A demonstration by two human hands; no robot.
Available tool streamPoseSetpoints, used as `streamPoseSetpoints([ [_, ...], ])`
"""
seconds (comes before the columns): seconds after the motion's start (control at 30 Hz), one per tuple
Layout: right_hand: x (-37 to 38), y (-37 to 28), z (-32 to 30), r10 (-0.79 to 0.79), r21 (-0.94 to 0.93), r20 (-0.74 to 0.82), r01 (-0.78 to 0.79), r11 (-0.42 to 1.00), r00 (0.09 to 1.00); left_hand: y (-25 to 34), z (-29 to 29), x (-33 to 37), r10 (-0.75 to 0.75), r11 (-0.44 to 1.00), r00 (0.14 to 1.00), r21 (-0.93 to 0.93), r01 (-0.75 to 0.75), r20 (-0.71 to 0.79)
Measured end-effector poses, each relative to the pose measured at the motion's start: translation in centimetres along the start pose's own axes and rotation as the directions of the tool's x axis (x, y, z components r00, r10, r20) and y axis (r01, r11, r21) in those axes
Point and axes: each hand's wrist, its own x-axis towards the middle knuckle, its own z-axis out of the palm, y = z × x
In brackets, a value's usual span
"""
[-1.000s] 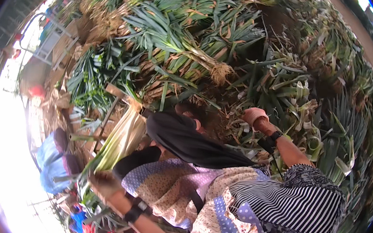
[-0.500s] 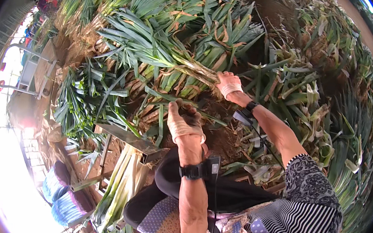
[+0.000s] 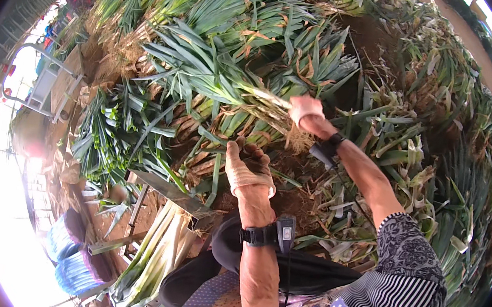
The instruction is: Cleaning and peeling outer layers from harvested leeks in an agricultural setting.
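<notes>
The leeks (image 3: pixel 226 82) lie at the near edge of the leek pile (image 3: pixel 225 10), slanting from far-left leaves (image 3: pixel 176 50) to near-right roots (image 3: pixel 299 140). Our right hand (image 3: pixel 306 110) is nearer, at the root end; blur hides whether it grips. Our left hand (image 3: pixel 249 169), loosely curled, looks empty.

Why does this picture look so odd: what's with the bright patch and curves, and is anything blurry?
In the head view, white glare swallows the lower left; in that same view, the fisheye lens warps the scene inside a dark rim, while the right hand looks slightly soft, the left hand and leeks clearer.
</notes>
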Motion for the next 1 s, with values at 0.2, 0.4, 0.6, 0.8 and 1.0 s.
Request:
streamPoseSetpoints([
  [0.2, 0.8, 4.3, -23.3, 0.077, 0.321, -0.161, -0.021, 0.947, 0.984, 0.2, -1.1, 0.8, -0.013, 0.999, 1.0, 0.04, 0.014, -0.029],
  [0.4, -9.8, 4.7, -23.1, 0.205, 0.246, 0.155, -0.239, 0.939, 0.966, -3.2, -0.5, 2.7, -0.038, 0.973, 0.999, 0.23, 0.034, 0.015],
  [0.6, -13.2, 4.1, -29.5, 0.244, 0.125, 0.23, -0.278, 0.952, 0.942, -5.1, -1.2, 3.0, -0.106, 0.885, 0.993, 0.452, 0.114, -0.043],
  [0.8, -16.2, 3.8, -35.8, 0.314, 0.082, 0.24, -0.342, 0.936, 0.919, -7.0, -1.8, 1.9, -0.365, 0.871, 0.924, 0.392, 0.295, 0.115],
  [1.0, -16.9, 3.3, -37.8, 0.299, 0.107, 0.186, -0.322, 0.94, 0.936, -7.6, -1.8, 1.3, -0.418, 0.867, 0.899, 0.355, 0.351, 0.131],
])
